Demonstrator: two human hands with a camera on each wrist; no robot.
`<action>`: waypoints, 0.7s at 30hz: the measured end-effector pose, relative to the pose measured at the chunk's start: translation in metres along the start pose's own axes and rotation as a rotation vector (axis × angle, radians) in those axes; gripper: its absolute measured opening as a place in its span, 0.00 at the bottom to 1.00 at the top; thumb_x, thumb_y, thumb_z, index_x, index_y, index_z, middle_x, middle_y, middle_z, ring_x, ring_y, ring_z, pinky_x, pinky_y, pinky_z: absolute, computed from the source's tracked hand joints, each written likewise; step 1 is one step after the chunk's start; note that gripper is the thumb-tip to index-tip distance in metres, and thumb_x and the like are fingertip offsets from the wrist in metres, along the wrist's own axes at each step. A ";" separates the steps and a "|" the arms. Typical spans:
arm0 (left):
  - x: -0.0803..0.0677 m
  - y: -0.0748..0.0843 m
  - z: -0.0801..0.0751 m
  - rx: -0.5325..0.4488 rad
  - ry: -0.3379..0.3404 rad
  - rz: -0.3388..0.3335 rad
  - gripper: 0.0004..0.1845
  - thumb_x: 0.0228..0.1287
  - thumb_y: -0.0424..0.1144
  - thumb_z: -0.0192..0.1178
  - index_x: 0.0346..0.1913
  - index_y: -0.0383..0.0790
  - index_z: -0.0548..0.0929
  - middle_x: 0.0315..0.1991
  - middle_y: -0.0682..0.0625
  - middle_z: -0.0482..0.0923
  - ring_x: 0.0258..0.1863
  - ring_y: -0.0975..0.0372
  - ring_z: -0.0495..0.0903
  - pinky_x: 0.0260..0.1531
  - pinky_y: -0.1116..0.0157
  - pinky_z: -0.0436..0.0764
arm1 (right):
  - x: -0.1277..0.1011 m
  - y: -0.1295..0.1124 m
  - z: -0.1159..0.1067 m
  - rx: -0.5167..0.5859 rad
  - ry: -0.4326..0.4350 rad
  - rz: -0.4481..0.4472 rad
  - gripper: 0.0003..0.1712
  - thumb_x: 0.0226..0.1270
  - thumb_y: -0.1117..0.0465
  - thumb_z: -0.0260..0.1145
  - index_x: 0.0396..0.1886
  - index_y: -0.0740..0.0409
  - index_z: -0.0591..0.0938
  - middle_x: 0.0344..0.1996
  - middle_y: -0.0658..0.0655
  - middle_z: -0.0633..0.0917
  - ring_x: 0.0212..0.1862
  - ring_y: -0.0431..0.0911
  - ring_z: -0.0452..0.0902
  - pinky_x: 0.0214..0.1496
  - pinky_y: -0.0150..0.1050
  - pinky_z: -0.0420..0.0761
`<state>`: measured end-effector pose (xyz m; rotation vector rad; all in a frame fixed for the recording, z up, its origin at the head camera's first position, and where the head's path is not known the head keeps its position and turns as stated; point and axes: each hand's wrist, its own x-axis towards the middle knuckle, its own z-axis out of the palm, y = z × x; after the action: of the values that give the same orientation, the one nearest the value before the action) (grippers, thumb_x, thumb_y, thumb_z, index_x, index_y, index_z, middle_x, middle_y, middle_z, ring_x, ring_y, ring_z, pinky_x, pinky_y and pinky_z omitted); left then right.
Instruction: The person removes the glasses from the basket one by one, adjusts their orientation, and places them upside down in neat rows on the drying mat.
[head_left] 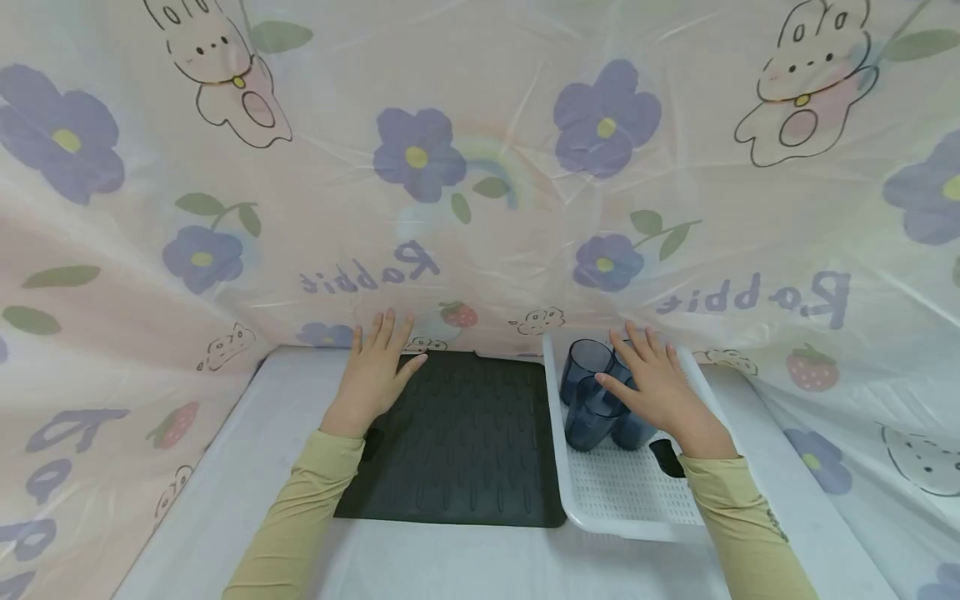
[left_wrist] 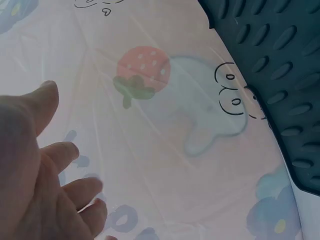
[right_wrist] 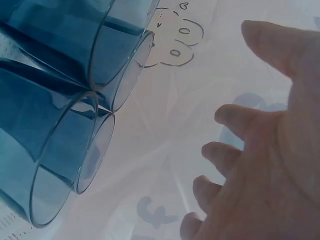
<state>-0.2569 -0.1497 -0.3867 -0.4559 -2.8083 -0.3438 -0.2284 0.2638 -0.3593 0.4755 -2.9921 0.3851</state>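
From the head view, four straight-sided tumblers stand upright and bunched together in the far part of a white perforated basket. They are see-through and smoky navy, plain-walled, with darker rims. The person's right hand is over the two right-hand tumblers, covering part of them, its fingers straight and spread apart, gripping nothing. The left hand is at the far left corner of a black ribbed mat, fingers extended, thumb held away. Mat and basket lie side by side on a desk covered in white, in front of a printed curtain with rabbits, purple flowers and strawberries. Both sleeves are yellow-green.

The left wrist view has the left hand's fingers apart and slightly bent, holding nothing, well away from the mat, whose raised oval ribs show clearly.

In the right wrist view the tumblers look teal-blue and glossy, with thin, clear round rims, mouths open, set close against one another. The right hand's fingers are parted, with a gap between them and the nearest rims.
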 end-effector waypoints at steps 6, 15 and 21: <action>0.000 0.001 0.001 0.015 0.006 0.013 0.39 0.72 0.59 0.46 0.77 0.44 0.47 0.76 0.42 0.35 0.74 0.49 0.32 0.69 0.43 0.36 | 0.000 -0.002 -0.001 -0.005 0.011 -0.006 0.47 0.71 0.36 0.51 0.76 0.60 0.49 0.74 0.67 0.42 0.72 0.64 0.27 0.69 0.65 0.30; -0.002 0.002 0.004 0.039 0.006 0.021 0.40 0.71 0.60 0.45 0.76 0.44 0.47 0.76 0.43 0.37 0.73 0.50 0.32 0.68 0.42 0.31 | 0.000 -0.003 -0.002 -0.006 0.027 -0.013 0.46 0.71 0.38 0.52 0.76 0.60 0.50 0.74 0.67 0.43 0.73 0.64 0.27 0.69 0.65 0.29; -0.004 0.002 0.006 0.011 0.009 0.020 0.40 0.72 0.62 0.42 0.77 0.44 0.46 0.76 0.42 0.38 0.74 0.50 0.32 0.68 0.42 0.30 | -0.001 -0.005 -0.003 -0.005 0.036 -0.021 0.45 0.72 0.39 0.52 0.76 0.60 0.51 0.74 0.67 0.44 0.73 0.63 0.28 0.69 0.65 0.30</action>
<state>-0.2539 -0.1477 -0.3928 -0.4783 -2.7934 -0.3257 -0.2260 0.2603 -0.3555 0.4931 -2.9501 0.3800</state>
